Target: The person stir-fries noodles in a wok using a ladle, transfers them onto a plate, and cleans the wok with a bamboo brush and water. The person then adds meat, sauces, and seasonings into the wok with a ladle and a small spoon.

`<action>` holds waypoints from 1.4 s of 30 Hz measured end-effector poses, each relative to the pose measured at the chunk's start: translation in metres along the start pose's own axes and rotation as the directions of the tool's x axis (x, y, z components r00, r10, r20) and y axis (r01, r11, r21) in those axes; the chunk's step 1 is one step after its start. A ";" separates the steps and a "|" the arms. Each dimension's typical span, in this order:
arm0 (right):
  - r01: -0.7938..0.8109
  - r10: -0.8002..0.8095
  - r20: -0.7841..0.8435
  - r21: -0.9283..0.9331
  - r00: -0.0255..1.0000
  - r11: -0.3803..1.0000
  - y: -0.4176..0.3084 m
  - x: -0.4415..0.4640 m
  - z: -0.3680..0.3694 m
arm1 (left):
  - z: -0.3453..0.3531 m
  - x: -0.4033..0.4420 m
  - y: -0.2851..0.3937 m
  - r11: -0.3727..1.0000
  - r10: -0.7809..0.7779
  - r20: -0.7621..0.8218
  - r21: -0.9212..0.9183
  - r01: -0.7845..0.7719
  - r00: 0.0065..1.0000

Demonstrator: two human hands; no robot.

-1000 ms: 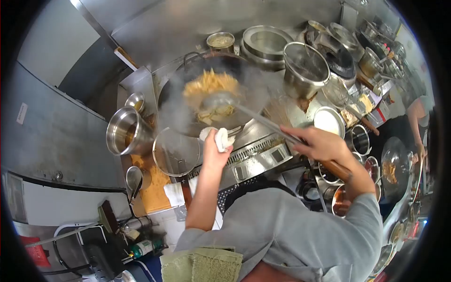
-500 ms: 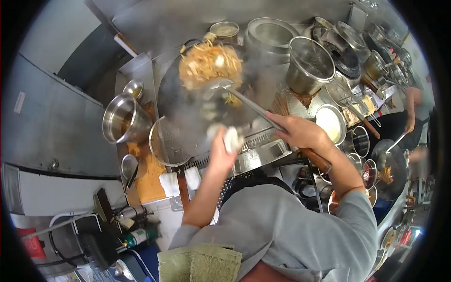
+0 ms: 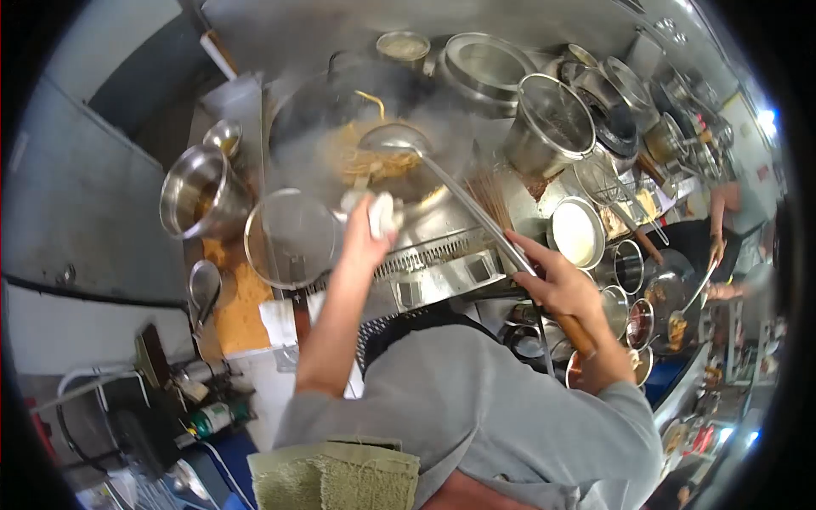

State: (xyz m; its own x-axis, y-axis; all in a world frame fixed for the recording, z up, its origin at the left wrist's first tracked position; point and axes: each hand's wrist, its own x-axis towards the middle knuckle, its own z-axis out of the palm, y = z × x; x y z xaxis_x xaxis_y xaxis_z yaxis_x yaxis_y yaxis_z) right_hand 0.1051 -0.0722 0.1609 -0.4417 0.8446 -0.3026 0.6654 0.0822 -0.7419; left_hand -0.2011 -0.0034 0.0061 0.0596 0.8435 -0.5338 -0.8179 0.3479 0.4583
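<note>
Steam hangs over a dark wok (image 3: 416, 100), where noodles (image 3: 374, 163) lie low at the near side, blurred. My left hand (image 3: 364, 242) is closed on a folded white cloth (image 3: 384, 217) at the wok's near edge; what the cloth covers is hidden. In my right hand (image 3: 561, 289) is a long metal ladle (image 3: 398, 138), gripped near its wooden handle end. The ladle's bowl is over the noodles, and its shaft slants down to the right.
A round strainer (image 3: 293, 238) and a steel pot (image 3: 200, 195) stand left. Right are a deep pot (image 3: 552, 123), a bamboo brush (image 3: 489, 191) and a bowl of white liquid (image 3: 576, 234). Another person's hand (image 3: 716, 249) works a second pan (image 3: 667, 289) at far right.
Noodles that were airborne above the wok are now down in it. The ladle's bowl has come slightly up in view, and the whole scene has shifted a little left.
</note>
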 end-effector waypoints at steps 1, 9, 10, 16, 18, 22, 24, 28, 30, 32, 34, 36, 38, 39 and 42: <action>-0.045 0.045 0.017 0.043 0.999 0.998 0.013 -0.001 0.012 | -0.007 0.017 0.010 1.000 -0.010 0.073 -0.006 0.011 0.997; -0.012 0.064 -0.049 0.697 0.997 0.717 0.067 0.056 0.083 | -0.052 -0.004 -0.007 0.985 -0.021 0.391 -0.151 0.087 0.920; 0.004 0.077 -0.079 0.725 0.994 0.689 0.055 0.062 0.076 | -0.049 -0.028 -0.017 0.988 0.011 0.179 -0.155 0.017 0.984; 0.103 0.058 -0.276 0.534 0.959 0.839 0.036 0.157 0.061 | -0.088 -0.112 -0.051 0.989 -0.125 0.082 -0.074 0.131 0.989; 0.113 0.022 -0.239 0.534 0.971 0.838 0.034 0.176 0.077 | -0.101 -0.119 -0.055 0.990 -0.124 0.081 -0.056 0.129 0.989; -0.016 -0.030 0.031 0.904 0.999 0.428 0.003 0.146 0.068 | -0.108 -0.128 -0.055 0.992 -0.019 0.083 -0.120 0.028 0.996; 0.013 0.005 -0.020 0.810 1.000 0.586 -0.002 0.147 0.059 | -0.114 -0.121 -0.049 0.991 -0.005 0.107 -0.135 0.020 0.994; 0.096 -0.039 -0.101 0.663 0.994 0.743 0.011 0.227 0.055 | -0.102 -0.105 -0.040 0.997 -0.054 0.072 -0.053 0.058 0.996; 0.005 0.006 -0.015 0.630 1.000 0.776 -0.004 0.239 0.058 | -0.075 -0.080 -0.031 0.997 -0.070 0.035 -0.028 0.071 0.997; -0.004 -0.035 0.089 0.406 0.995 0.914 -0.022 0.232 0.050 | -0.052 -0.052 -0.012 0.993 -0.118 0.245 0.018 0.117 0.962; 0.122 -0.106 0.241 -0.050 0.965 0.991 -0.043 0.204 0.035 | -0.024 -0.029 0.007 0.991 -0.118 0.221 -0.034 0.129 0.968; 0.309 -0.243 0.203 -0.432 0.949 0.847 -0.032 0.163 0.027 | -0.013 -0.002 0.019 0.992 -0.117 0.281 -0.005 0.123 0.953; 0.367 -0.326 0.183 -0.615 0.928 0.698 -0.021 0.117 0.023 | -0.004 0.013 0.025 0.977 -0.170 0.180 0.158 0.143 0.969; 0.313 -0.283 0.153 -0.643 0.947 0.699 -0.028 0.089 0.020 | -0.007 0.023 0.022 0.971 -0.172 0.156 0.193 0.141 0.973; 0.255 -0.314 -0.002 -0.575 0.950 0.777 -0.030 0.033 0.017 | -0.009 0.022 0.021 0.949 -0.174 0.086 0.279 0.144 0.981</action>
State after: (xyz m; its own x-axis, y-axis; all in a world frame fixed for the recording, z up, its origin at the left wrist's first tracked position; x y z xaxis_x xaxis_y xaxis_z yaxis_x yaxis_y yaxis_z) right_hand 0.0610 -0.0560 0.1631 -0.6267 0.7774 -0.0533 0.7505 0.5838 -0.3098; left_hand -0.2222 0.0193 -0.0023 0.2501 0.8019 -0.5425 -0.6082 0.5661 0.5564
